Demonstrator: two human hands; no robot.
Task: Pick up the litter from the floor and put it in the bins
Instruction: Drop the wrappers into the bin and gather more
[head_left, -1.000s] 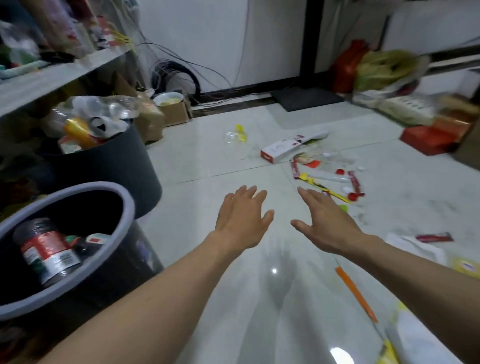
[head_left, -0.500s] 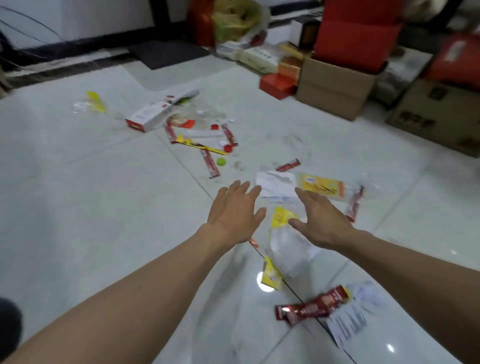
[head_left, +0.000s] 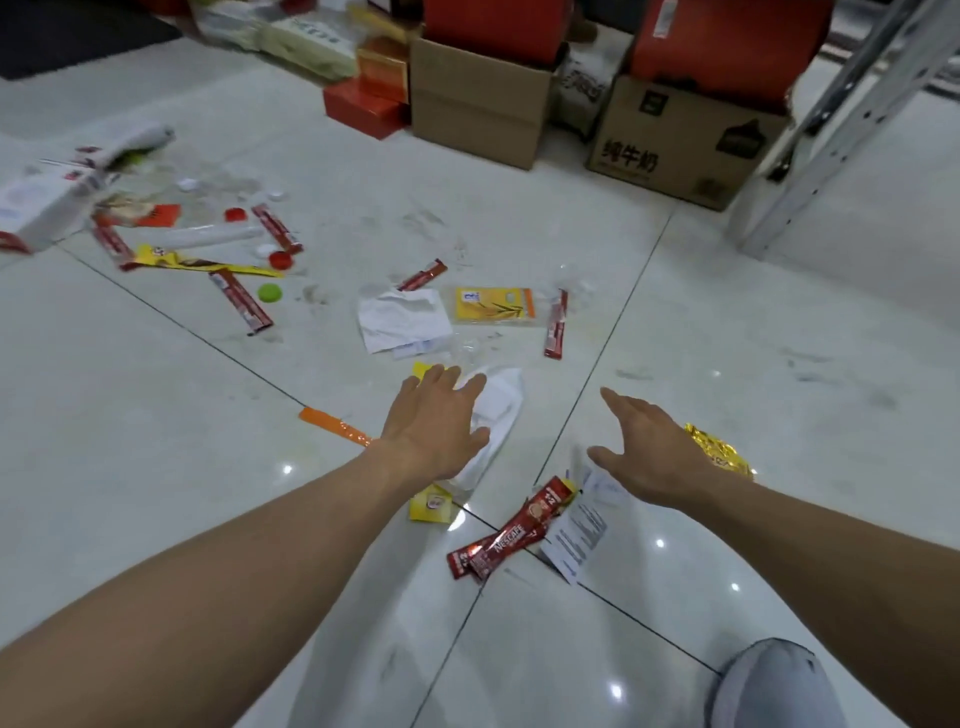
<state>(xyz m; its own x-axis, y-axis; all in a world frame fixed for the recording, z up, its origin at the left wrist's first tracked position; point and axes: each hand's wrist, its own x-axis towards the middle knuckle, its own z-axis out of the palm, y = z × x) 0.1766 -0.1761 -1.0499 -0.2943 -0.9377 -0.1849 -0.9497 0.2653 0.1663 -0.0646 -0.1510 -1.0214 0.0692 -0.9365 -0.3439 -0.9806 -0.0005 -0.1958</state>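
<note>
Over the floor your left hand is spread flat above the white wrapper, your right hand open too, both holding nothing.

Bare floor lies open left of the left hand, wrappers crowd between both hands, and cardboard boxes wall off the far side, perhaps touching.

Lying scattered flat on pale tiles: red coffee sachets beside a printed receipt, crumpled white paper, yellow packet, gold wrapper.
</note>
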